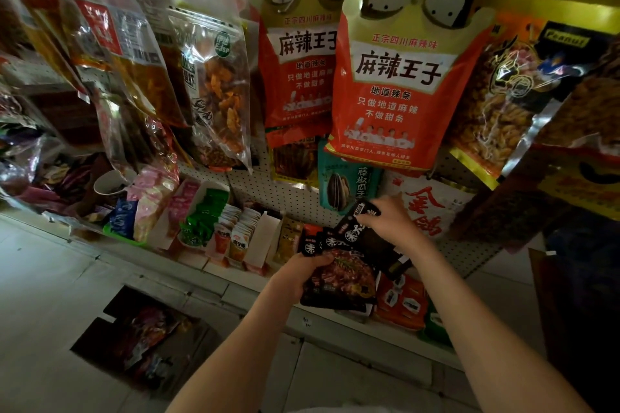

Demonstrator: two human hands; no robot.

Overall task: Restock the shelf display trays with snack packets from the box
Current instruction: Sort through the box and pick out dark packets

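At the left, on the pale floor below the shelf's front edge, the open dark cardboard box point(94, 339) lies with red and dark packets loose inside it. Along the pale metal shelf point(235, 288), white card display trays point(261, 238) hold upright rows of small green foil packets point(204, 214) and orange-and-white packets point(231, 238). Near the shelf's right end the person's left hand point(298, 275) grips a fanned stack of glossy black snack packets point(339, 265), fingers curled round its lower left edge, over a tray at the front edge. The right hand point(392, 221) pinches a single black packet point(364, 211) by its top edge, above the fan and close to the perforated back panel. Further right, flat orange packets point(402, 302) sit in a tray by the front edge. The black packets look light, thin and limp, and their shiny film will likely slide against itself, so a loosely held fan could spill. Taking each one at a sealed top or side edge, where the film is stiffest, seems safest; squeezing the middle risks crushing the contents.
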